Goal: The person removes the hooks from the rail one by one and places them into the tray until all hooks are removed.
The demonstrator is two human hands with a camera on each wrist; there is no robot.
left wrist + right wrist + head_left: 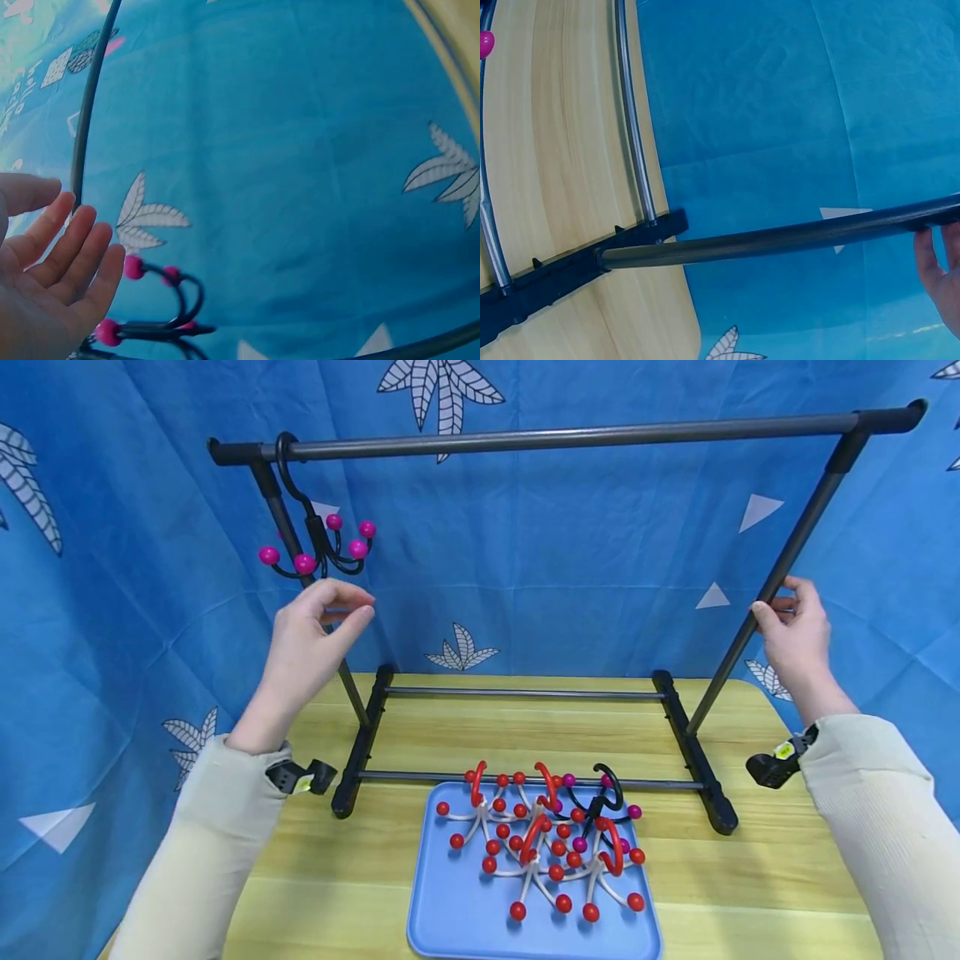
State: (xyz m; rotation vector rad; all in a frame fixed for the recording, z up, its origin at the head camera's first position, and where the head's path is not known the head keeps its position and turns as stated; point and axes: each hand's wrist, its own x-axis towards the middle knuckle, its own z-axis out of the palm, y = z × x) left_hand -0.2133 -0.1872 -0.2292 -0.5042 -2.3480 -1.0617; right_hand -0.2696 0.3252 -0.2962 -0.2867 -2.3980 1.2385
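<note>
A black hook hanger (318, 537) with pink ball tips hangs from the left end of the rack's top bar (480, 441). Just below it is my left hand (311, 631), fingers bent loosely towards the thumb and nothing held. In the left wrist view that hand (56, 270) shows a bare palm, with the hanger (176, 319) beside and below the fingers. My right hand (798, 631) grips the rack's right upright post (787, 560), thumb in front and fingers behind. Only part of the right hand (941, 277) shows in the right wrist view, against the post.
On the wooden table (315, 877), in front of the rack, a blue tray (457, 914) holds several white hangers (532, 860) with red hooks and ball tips, plus a black one (596, 806) with pink tips. Behind the rack hangs a blue leaf-patterned cloth (570, 560).
</note>
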